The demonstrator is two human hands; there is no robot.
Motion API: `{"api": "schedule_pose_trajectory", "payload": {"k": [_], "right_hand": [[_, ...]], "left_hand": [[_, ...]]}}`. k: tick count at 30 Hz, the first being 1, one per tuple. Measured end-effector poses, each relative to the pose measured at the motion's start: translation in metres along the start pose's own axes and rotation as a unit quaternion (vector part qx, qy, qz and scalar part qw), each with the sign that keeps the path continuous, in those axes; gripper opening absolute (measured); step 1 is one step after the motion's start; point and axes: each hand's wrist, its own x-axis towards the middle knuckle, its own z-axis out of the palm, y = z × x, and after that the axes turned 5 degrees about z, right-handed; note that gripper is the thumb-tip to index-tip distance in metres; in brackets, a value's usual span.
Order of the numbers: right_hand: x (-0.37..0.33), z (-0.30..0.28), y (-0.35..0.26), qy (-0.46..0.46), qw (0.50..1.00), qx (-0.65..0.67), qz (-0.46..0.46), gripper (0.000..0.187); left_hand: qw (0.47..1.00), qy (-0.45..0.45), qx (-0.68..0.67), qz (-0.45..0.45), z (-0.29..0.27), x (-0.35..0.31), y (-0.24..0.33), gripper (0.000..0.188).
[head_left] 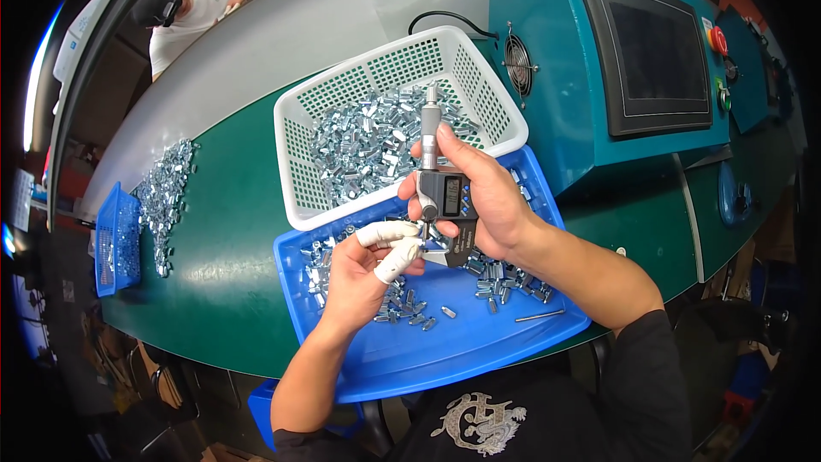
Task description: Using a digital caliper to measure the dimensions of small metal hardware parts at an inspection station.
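Note:
A digital micrometer (pixel 453 197) with a small display stands upright in my right hand (pixel 500 205), its thimble pointing away from me. My left hand (pixel 359 278) wears white coverings on its thumb and index finger. Those two fingertips pinch together at the micrometer's jaws; what sits between them is mostly hidden. Under both hands lies a blue tray (pixel 466 346) with loose shiny metal pieces (pixel 496 278) and a thin metal rod (pixel 539 316). Just beyond, a white perforated basket (pixel 295 167) holds a heap of similar metal pieces (pixel 368 141).
On the green tabletop (pixel 222 299), a metal-piece pile (pixel 167 192) spreads beside a small blue basket (pixel 105 244) at left. A teal machine with a dark screen (pixel 658 60) and red button (pixel 718 41) bounds the right. Across the table sits another person (pixel 192 13).

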Motion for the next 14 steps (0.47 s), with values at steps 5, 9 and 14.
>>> {"api": "schedule_pose_trajectory", "payload": {"k": [5,9,14], "right_hand": [[0.0003,0.0001,0.0013,0.004,1.000,-0.031,-0.005,0.038],[0.0001,-0.0012,0.0016,0.001,0.999,-0.047,0.000,0.038],[0.0007,0.0007,0.0013,-0.006,0.999,-0.033,-0.006,0.041]], "left_hand": [[1.000,-0.013,0.010,0.004,-0.0034,0.0006,-0.0028,0.018],[1.000,-0.003,0.016,-0.005,-0.0021,0.0017,-0.0015,0.016],[0.996,0.065,0.040,0.055,-0.0097,0.0064,-0.0024,0.018]]}}
